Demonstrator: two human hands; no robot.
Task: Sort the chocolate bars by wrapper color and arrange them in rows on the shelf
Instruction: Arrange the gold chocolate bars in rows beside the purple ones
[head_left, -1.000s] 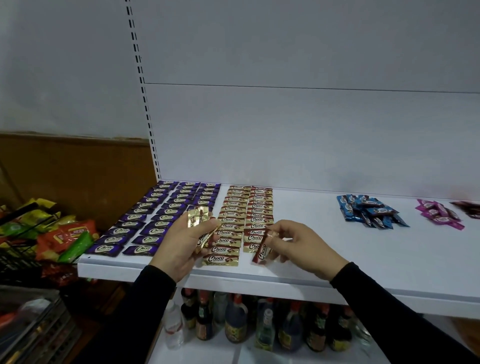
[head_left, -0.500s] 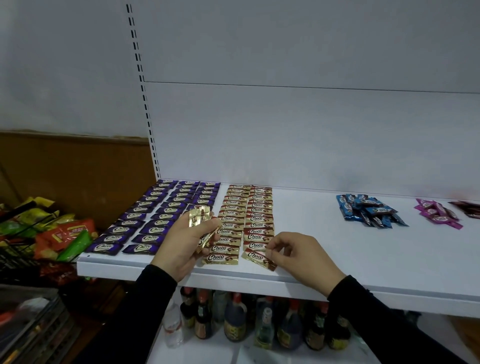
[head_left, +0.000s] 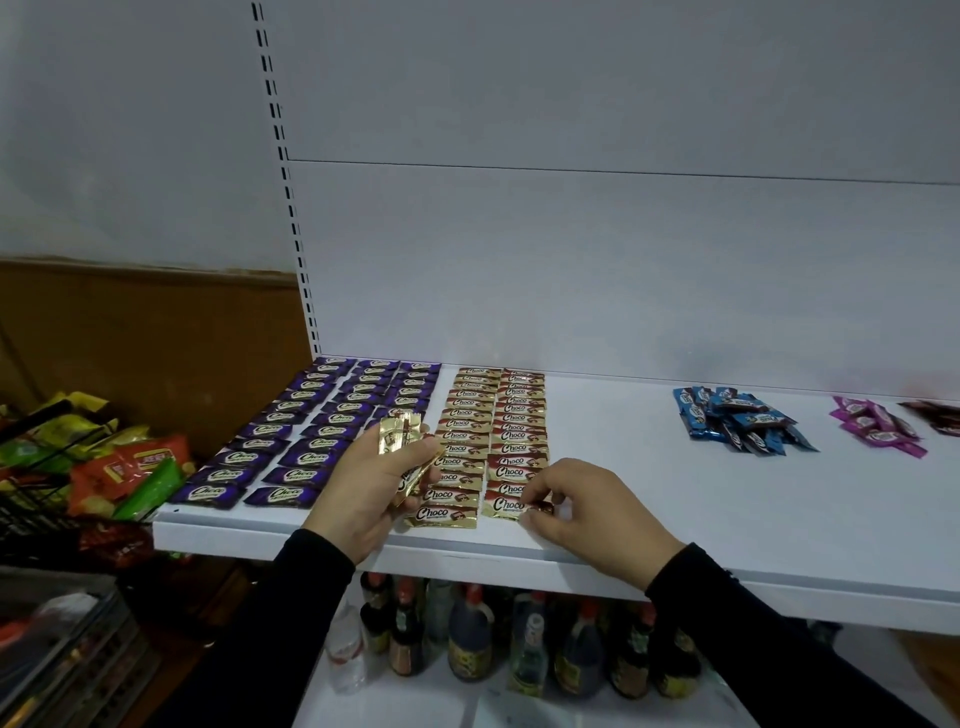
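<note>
**Gold Choco bar at the front of the second gold row**

On the white shelf (head_left: 675, 519): three rows of purple Choco bars (head_left: 332, 415) at the left, running from the back panel to the front edge; just right of them, two rows of gold Choco bars (head_left: 493, 415), likewise back to front; well apart to the right, a loose heap of blue bars (head_left: 737, 418); farther right, a smaller heap of pink bars (head_left: 878, 426); at the right frame edge, a few dark brown bars (head_left: 935, 415), partly cut off.

Left hand (head_left: 374, 478) raised over the gap between the purple and gold rows; fingers curled round a small bundle of gold bars (head_left: 400, 434), thumb pressed across it, wrappers fanning out above and below the fist.

Right hand (head_left: 592, 512) low at the shelf front, just right of the second gold row; fingertips (head_left: 537, 514) bunched together and pinching the right end of the frontmost gold bar (head_left: 506, 506); bar lying flat on the shelf, touching the one behind it, roughly level with the frontmost bar of the neighbouring gold row.

Black sleeves on both forearms.

Below the shelf: dark sauce bottles (head_left: 467, 644) with red caps, standing upright in a cluster. At the left: a black wire basket (head_left: 31, 499) with snack packets (head_left: 124, 467) in orange, green and yellow.
</note>
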